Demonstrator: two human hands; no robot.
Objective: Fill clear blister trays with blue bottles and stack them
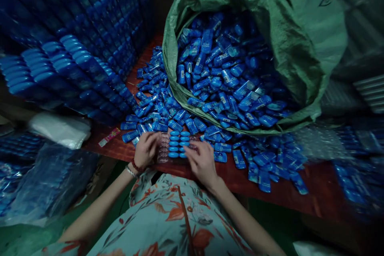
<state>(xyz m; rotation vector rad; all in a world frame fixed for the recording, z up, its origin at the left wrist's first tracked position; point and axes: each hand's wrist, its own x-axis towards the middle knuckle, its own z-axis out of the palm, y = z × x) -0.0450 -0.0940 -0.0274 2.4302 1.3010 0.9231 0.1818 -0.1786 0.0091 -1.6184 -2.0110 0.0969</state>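
Note:
A clear plastic tray [163, 153] with moulded slots lies at the table's front edge. Two columns of small glossy blue bottles [174, 144] sit side by side in its middle, while slots to the left hold none. My left hand [146, 151] is at the tray's left side, its fingers curled at the edge and slightly blurred. Over the right side is my right hand [204, 161], thumb and fingers bent, with a fingertip against a blue bottle in the lower rows. My right fingers partly cover the tray's right slots.
A large green woven sack [177, 82] lies open behind, spilling blue bottles [207, 42] onto the red-brown table [237, 182]. Filled trays [54, 68] are stacked high at left. White plastic wrap [60, 128] and a pink label strip [109, 137] lie nearby. Bubble wrap [319, 142] is at right.

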